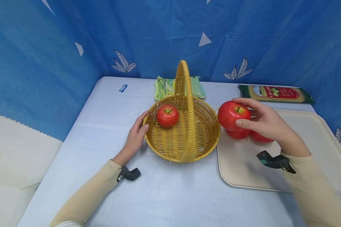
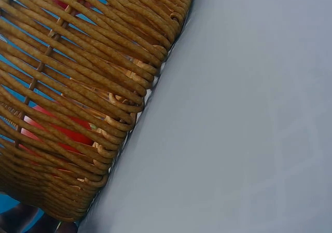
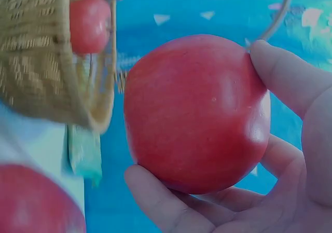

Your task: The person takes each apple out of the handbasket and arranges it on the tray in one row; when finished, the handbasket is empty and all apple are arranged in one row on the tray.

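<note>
The right hand (image 1: 265, 121) clamps its fingers round a red apple (image 1: 230, 115), above two more apples (image 1: 237, 134) on a beige tray (image 1: 241, 171). The left hand (image 1: 137, 134) grips the rim of the wicker basket (image 1: 170, 143); another apple (image 1: 167, 116) lies inside.

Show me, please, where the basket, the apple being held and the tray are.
Basket (image 1: 169, 142): head view, on the bare woven floor inside it.
Held apple (image 1: 230, 114): head view, on its red side, left of the stem.
Tray (image 1: 244, 168): head view, on its bare surface.
</note>
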Demonstrator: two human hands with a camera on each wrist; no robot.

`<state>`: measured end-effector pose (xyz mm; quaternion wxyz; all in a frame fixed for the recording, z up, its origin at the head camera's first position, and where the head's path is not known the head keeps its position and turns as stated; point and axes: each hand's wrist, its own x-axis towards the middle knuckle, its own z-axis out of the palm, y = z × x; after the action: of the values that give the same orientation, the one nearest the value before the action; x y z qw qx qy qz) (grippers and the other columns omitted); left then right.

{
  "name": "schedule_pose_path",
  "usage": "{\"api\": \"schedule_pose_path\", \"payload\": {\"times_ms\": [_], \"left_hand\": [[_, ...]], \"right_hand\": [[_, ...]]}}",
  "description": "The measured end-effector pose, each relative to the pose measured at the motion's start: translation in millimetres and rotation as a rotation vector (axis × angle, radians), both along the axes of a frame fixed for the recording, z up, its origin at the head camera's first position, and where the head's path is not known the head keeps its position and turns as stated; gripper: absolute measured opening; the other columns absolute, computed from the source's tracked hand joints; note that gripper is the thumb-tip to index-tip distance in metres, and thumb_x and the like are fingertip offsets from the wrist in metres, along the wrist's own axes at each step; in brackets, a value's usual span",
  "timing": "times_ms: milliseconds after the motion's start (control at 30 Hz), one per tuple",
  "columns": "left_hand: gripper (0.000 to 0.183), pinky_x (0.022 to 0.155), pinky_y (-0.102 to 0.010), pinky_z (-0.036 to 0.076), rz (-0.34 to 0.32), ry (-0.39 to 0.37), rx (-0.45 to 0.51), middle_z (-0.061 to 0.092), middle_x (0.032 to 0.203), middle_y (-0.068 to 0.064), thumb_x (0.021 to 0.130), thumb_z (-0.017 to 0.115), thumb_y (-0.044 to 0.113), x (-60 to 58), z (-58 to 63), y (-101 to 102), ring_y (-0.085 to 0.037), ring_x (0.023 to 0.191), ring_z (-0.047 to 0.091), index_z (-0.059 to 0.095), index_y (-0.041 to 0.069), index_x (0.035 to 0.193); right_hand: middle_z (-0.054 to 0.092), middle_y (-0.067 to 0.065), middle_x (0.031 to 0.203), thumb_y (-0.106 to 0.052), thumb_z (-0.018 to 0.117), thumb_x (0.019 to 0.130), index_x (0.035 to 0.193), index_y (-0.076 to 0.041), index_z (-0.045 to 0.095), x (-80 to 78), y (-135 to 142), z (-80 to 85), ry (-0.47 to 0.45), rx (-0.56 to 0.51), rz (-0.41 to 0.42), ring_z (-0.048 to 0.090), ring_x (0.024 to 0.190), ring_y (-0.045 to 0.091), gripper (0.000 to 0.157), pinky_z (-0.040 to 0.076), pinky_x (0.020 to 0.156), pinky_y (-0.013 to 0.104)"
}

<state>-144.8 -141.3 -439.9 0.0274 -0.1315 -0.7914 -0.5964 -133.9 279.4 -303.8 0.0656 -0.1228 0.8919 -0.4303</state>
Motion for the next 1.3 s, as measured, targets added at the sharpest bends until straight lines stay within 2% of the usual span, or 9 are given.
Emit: {"api": "schedule_pose_path", "payload": {"times_ms": [100, 267, 367, 467, 667, 767, 967, 1167, 1300], "left_hand": [[0.052, 0.126, -0.047, 0.028, 0.001, -0.003, 0.000, 0.034, 0.167, -0.004, 0.108, 0.041, 0.016, 0.1, 0.2, 0, -0.025, 0.155, 0.032, 0.035, 0.018, 0.160], [0.053, 0.126, -0.050, 0.028, 0.003, 0.012, -0.002, 0.034, 0.166, -0.009, 0.107, 0.041, 0.015, -0.3, 0.6, 1, -0.028, 0.155, 0.032, 0.034, 0.014, 0.160], [0.053, 0.126, -0.049, 0.028, 0.004, 0.011, -0.008, 0.035, 0.166, -0.009, 0.107, 0.041, 0.015, 0.1, 1.0, 1, -0.028, 0.155, 0.031, 0.034, 0.014, 0.160], [0.053, 0.126, -0.049, 0.028, 0.002, 0.009, -0.009, 0.035, 0.166, -0.007, 0.108, 0.041, 0.016, 0.3, 0.9, 1, -0.027, 0.155, 0.032, 0.034, 0.015, 0.160], [0.052, 0.126, -0.049, 0.028, -0.001, 0.008, -0.002, 0.034, 0.166, -0.007, 0.108, 0.041, 0.015, -0.5, 0.7, 1, -0.027, 0.155, 0.032, 0.035, 0.015, 0.160], [0.052, 0.126, -0.049, 0.028, 0.002, 0.012, 0.003, 0.035, 0.166, -0.007, 0.107, 0.041, 0.015, -0.8, 0.1, 1, -0.027, 0.155, 0.032, 0.035, 0.015, 0.159], [0.052, 0.126, -0.050, 0.028, -0.006, 0.014, 0.008, 0.035, 0.166, -0.007, 0.108, 0.041, 0.016, -1.2, -1.7, 1, -0.027, 0.155, 0.032, 0.035, 0.015, 0.159], [0.052, 0.126, -0.050, 0.028, -0.006, 0.019, 0.006, 0.036, 0.166, -0.006, 0.108, 0.041, 0.017, -1.8, -2.3, 1, -0.026, 0.154, 0.033, 0.035, 0.016, 0.159], [0.052, 0.126, -0.050, 0.029, -0.010, 0.016, 0.004, 0.035, 0.166, -0.008, 0.108, 0.040, 0.016, -1.7, -1.8, 0, -0.028, 0.155, 0.033, 0.034, 0.015, 0.160]], "right_hand": [[0.044, 0.013, 0.150, -0.014, 0.077, 0.089, 0.156, -0.017, 0.040, 2.8, 18, 0.1, -0.002, 0.040, -0.091, 0.053, 0.124, 0.032, 0.076, 0.055, 0.071, 0.014], [0.048, -0.013, 0.135, -0.010, 0.078, 0.089, 0.157, -0.021, 0.040, 12.0, 51, -2.0, 0.040, 0.064, -0.187, 0.055, 0.101, -0.006, 0.078, 0.056, 0.066, 0.014], [0.044, -0.026, 0.127, -0.005, 0.076, 0.089, 0.156, -0.020, 0.042, 17.7, 69, -5.8, 0.096, 0.058, -0.226, 0.053, 0.096, -0.014, 0.077, 0.053, 0.064, 0.009], [0.041, -0.030, 0.125, -0.006, 0.073, 0.091, 0.157, -0.022, 0.042, 23.3, 85, -10.2, 0.133, 0.070, -0.295, 0.051, 0.092, -0.017, 0.074, 0.049, 0.063, 0.003], [0.046, -0.019, 0.134, -0.013, 0.066, 0.098, 0.160, -0.029, 0.036, 31.4, 114, -20.0, 0.115, 0.093, -0.442, 0.045, 0.088, -0.015, 0.070, 0.043, 0.063, -0.002], [0.047, -0.021, 0.134, -0.010, 0.064, 0.099, 0.160, -0.029, 0.035, 34.2, 126, -27.6, 0.117, 0.065, -0.472, 0.044, 0.090, -0.014, 0.070, 0.043, 0.063, -0.003], [0.044, -0.033, 0.116, -0.002, 0.063, 0.098, 0.159, -0.025, 0.038, 38.6, 145, -43.5, 0.153, -0.037, -0.489, 0.047, 0.088, -0.015, 0.070, 0.045, 0.062, -0.002], [0.044, -0.031, 0.123, -0.006, 0.063, 0.099, 0.159, -0.029, 0.037, 44.1, 156, -60.0, 0.105, -0.076, -0.565, 0.045, 0.090, -0.014, 0.069, 0.044, 0.062, -0.002], [0.046, -0.019, 0.142, -0.013, 0.064, 0.100, 0.160, -0.032, 0.034, 46.4, 159, -72.9, 0.051, -0.055, -0.624, 0.041, 0.093, -0.012, 0.070, 0.045, 0.061, -0.001]]}}
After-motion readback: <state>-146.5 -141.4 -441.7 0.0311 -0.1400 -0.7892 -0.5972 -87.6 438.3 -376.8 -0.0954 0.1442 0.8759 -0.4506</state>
